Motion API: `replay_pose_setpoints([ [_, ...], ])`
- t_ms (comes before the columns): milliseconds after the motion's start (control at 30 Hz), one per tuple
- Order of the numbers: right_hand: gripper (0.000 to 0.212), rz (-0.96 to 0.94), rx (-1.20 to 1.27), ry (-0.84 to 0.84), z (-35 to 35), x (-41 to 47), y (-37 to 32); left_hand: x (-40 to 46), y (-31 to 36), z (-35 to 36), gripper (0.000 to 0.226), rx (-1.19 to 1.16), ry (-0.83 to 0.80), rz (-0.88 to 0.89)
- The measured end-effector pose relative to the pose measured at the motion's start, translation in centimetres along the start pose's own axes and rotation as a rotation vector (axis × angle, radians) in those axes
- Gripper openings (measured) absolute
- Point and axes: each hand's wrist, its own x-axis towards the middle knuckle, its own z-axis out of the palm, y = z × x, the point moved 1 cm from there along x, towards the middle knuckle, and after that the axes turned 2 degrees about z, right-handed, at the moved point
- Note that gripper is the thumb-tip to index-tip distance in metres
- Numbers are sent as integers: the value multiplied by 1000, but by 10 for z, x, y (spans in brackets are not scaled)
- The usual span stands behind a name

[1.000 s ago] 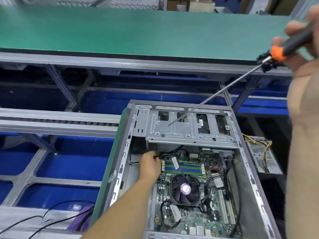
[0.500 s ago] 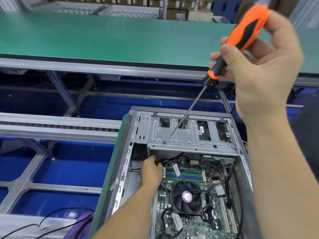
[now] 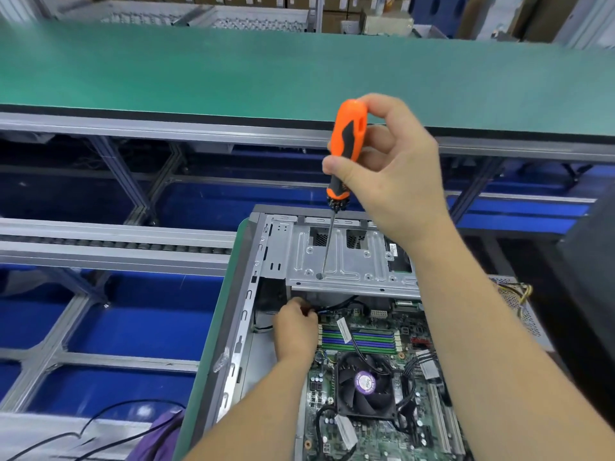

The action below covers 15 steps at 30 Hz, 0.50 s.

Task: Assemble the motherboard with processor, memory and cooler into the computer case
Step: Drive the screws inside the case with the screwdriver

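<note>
An open grey computer case (image 3: 248, 304) lies below me with the green motherboard (image 3: 382, 430) inside. On the board sit the black cooler fan (image 3: 366, 385) and the green and purple memory slots (image 3: 362, 337). My right hand (image 3: 396, 168) grips an orange and black screwdriver (image 3: 347, 141), held nearly upright. Its tip rests in a hole of the silver drive cage (image 3: 349, 264). My left hand (image 3: 294, 327) is closed at the board's upper left corner, under the cage, beside black cables; whatever it pinches is hidden.
A long green bench top (image 3: 266, 71) runs across the back, with cardboard boxes behind it. Aluminium frame rails and a roller track (image 3: 116, 246) cross blue bins at the left. A power supply with yellow wires (image 3: 519, 304) sits right of the case. Black cables trail at the lower left.
My right hand has swung the screwdriver from a slant at the far right to nearly upright over the drive cage, tip now in a hole. The left hand has stayed put.
</note>
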Motion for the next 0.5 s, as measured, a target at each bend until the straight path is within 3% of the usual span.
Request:
replay_pose_setpoints([
  [500, 40, 63, -11, 213, -11, 0, 22, 0, -5, 7, 19, -169, 76, -60],
])
